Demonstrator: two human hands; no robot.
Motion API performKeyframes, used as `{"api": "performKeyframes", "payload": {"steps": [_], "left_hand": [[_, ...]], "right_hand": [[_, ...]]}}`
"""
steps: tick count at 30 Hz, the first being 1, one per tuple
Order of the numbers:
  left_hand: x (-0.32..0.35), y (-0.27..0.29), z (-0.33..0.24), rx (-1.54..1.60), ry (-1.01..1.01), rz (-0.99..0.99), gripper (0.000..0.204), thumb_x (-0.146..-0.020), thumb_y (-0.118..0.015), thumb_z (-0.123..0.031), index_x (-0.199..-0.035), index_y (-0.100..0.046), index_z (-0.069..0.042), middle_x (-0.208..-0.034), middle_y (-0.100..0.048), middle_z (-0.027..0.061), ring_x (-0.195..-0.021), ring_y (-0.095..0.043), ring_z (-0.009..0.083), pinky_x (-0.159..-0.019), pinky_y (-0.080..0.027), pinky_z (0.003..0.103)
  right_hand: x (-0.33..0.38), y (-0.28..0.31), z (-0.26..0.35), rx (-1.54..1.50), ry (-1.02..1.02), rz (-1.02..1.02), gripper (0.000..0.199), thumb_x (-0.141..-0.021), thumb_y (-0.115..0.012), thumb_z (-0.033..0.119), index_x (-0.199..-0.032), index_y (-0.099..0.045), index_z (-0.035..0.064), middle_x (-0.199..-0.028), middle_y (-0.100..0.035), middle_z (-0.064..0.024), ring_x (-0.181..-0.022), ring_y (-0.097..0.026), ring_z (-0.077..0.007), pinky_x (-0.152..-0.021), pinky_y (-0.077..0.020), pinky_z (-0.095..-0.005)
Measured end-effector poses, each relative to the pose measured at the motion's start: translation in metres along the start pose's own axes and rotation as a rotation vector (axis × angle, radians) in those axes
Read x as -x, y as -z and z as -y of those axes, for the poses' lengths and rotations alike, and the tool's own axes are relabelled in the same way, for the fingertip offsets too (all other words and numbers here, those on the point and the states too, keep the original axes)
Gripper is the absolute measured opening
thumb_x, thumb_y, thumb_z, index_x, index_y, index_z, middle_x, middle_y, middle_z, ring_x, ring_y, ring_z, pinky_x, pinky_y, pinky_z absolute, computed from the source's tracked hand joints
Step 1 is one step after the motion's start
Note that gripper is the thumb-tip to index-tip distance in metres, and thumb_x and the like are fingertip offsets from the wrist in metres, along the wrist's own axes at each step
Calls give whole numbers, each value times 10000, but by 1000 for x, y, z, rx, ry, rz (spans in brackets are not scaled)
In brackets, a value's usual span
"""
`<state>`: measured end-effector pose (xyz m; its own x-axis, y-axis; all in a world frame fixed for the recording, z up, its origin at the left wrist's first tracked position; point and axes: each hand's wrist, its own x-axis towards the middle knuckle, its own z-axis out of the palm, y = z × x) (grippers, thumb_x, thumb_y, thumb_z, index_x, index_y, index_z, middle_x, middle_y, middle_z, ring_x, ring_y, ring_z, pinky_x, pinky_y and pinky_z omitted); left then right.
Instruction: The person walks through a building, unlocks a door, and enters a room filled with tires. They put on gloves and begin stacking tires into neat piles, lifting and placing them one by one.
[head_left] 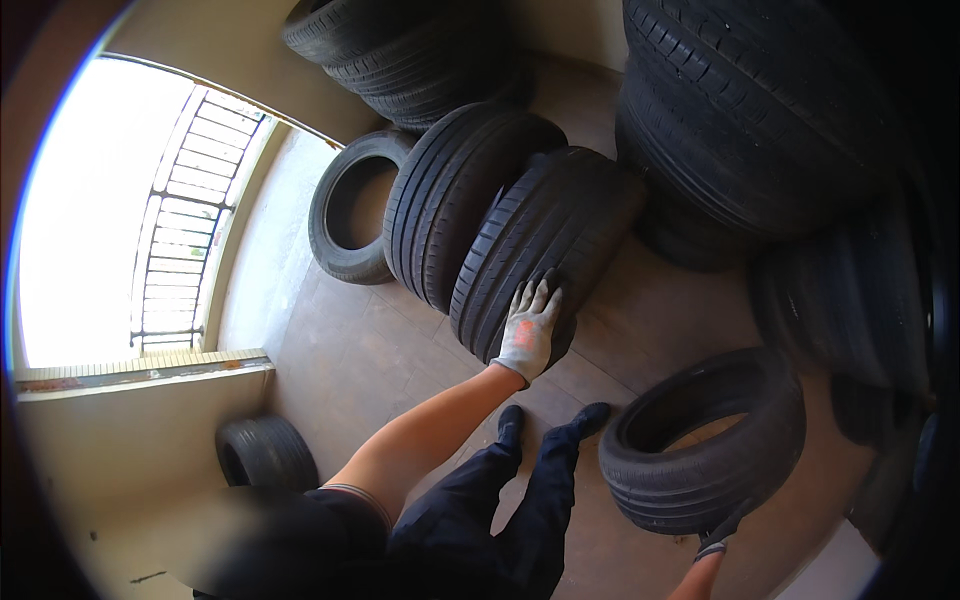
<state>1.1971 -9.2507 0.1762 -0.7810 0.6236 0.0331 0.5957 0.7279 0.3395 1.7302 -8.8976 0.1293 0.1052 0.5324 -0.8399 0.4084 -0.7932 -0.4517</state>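
My left hand [530,330], in a pale grey glove with an orange mark, lies flat on the tread of an upright tyre [545,235]. Its fingers are stretched out and hold nothing. Just left of that tyre, a second upright tyre [450,190] leans close alongside. At the lower right my right hand [720,537], in a dark-looking glove, grips the near side of a tilted tyre [660,485]. Some of its fingers are hidden against the dark rubber.
A further tyre [335,225] leans at the back left. Stacked tyres [420,75] stand by the far wall, and a tall stack [740,120] rises at right. One small tyre [270,450] sits by the low wall at left. Beyond is a barred opening [185,230].
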Motion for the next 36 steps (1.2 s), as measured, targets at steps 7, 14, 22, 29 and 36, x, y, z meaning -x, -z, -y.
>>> {"api": "performKeyframes", "payload": {"steps": [7,14,22,29,36], "left_hand": [[4,-17,4,24,-17,-76,476,-951,-653,-197,-1390,-602,-19,-1546,-491,257,-1421,-464,463,-1240,-315,553],[-1,-37,6,-4,-11,-127,433,-895,-664,-194,-1294,-667,-27,-1511,-520,246,-1412,-476,454,-1211,-339,584],[16,-66,15,-182,140,165,507,-986,-595,-353,-1409,-623,-74,-1466,-568,239,-1390,-483,447,-1196,-289,620],[28,-87,28,-239,126,123,621,-884,-591,-174,-1477,-549,6,-1498,-505,355,-1415,-415,595,-1221,-216,693],[16,-83,16,-270,-11,-172,535,-978,-637,-228,-1440,-553,29,-1512,-493,339,-1382,-454,593,-1199,-307,663]], "right_hand": [[-1,-16,33,-174,-17,128,1078,-901,-423,902,-1633,-372,113,-1636,-457,-92,-1414,-523,-361,-1140,-491,-525],[-39,-26,74,-133,18,280,998,-942,-396,862,-1620,-394,129,-1611,-485,-89,-1400,-539,-349,-1126,-514,-525],[-50,-32,126,-100,63,528,894,-992,-365,810,-1593,-449,153,-1567,-543,-77,-1370,-574,-322,-1096,-542,-529],[-56,-40,173,-287,59,110,942,-964,-361,846,-1607,-420,159,-1542,-562,-79,-1365,-570,-303,-1082,-551,-499],[-83,-89,240,-323,73,-8,1033,-763,-560,959,-1500,-520,236,-1441,-603,8,-1252,-604,-218,-881,-632,-368]]}}
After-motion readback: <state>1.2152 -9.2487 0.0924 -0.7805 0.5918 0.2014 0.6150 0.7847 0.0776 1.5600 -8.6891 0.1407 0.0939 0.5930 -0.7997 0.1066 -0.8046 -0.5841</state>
